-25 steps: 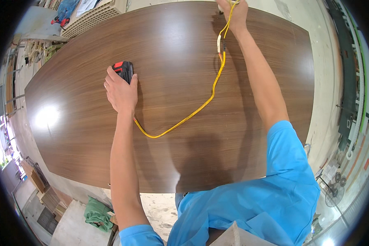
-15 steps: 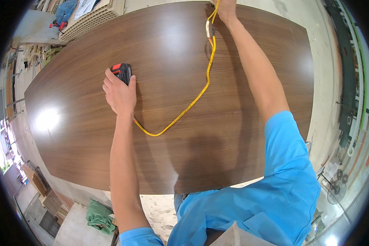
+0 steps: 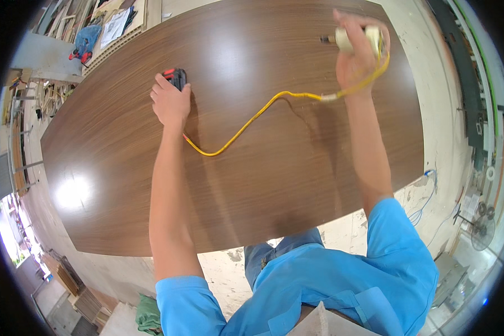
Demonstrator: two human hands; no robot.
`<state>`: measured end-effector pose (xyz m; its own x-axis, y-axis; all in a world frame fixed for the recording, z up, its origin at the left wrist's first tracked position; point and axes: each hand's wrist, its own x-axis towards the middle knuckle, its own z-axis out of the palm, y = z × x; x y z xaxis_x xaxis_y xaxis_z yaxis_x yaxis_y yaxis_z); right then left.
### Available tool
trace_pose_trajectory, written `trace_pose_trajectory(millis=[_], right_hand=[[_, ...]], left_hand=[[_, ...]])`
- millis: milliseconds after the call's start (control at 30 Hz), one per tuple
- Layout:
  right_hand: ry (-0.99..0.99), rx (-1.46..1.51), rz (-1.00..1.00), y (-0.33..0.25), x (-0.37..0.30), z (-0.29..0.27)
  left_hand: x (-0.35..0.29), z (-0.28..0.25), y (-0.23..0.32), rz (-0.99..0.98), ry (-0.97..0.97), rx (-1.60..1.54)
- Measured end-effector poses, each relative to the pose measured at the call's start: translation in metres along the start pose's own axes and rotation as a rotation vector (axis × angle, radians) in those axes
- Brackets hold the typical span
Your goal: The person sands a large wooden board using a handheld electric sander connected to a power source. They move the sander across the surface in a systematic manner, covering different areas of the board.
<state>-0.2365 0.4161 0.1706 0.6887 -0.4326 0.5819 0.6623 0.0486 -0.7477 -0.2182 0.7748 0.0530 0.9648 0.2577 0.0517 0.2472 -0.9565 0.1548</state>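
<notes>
Head view: left hand (image 3: 171,105), grasping a black-and-red battery pack (image 3: 177,78) at the far left of a brown wood-grain table (image 3: 274,185); right hand (image 3: 354,66), blurred, grasping a cream tool (image 3: 347,41) above the table's right part, dark tip (image 3: 326,39) pointing left; yellow cable (image 3: 251,122), slack between both; handling, as judged: pack best steadied, cable left loose, tip kept clear of fingers.

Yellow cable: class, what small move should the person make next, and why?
Perhaps turn the right hand slightly to swing the yellow cable clear of the wrist: the cable curves from the cream tool in that hand and, in this view, crosses the wrist, so it might get in the way.
</notes>
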Motion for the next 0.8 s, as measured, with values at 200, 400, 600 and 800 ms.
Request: trace_pose_trajectory(millis=[200, 400, 600, 800], right_hand=[[0.108, -0.085, 0.099, -0.105, -0.158, -0.015], [0.158, -0.301, 0.451, -0.153, -0.316, 0.021], [0.008, -0.317, 0.52, -0.148, -0.399, 0.063], [-0.006, -0.349, 0.566, -0.137, -0.426, 0.07]], left_hand=[[-0.141, -0.012, -0.058, 0.301, -0.072, -0.111], [-0.263, -0.047, -0.205, 0.3, -0.131, -0.117], [-0.261, -0.059, -0.315, -0.049, -0.002, 0.016], [-0.25, -0.052, -0.328, -0.04, 0.012, 0.035]])
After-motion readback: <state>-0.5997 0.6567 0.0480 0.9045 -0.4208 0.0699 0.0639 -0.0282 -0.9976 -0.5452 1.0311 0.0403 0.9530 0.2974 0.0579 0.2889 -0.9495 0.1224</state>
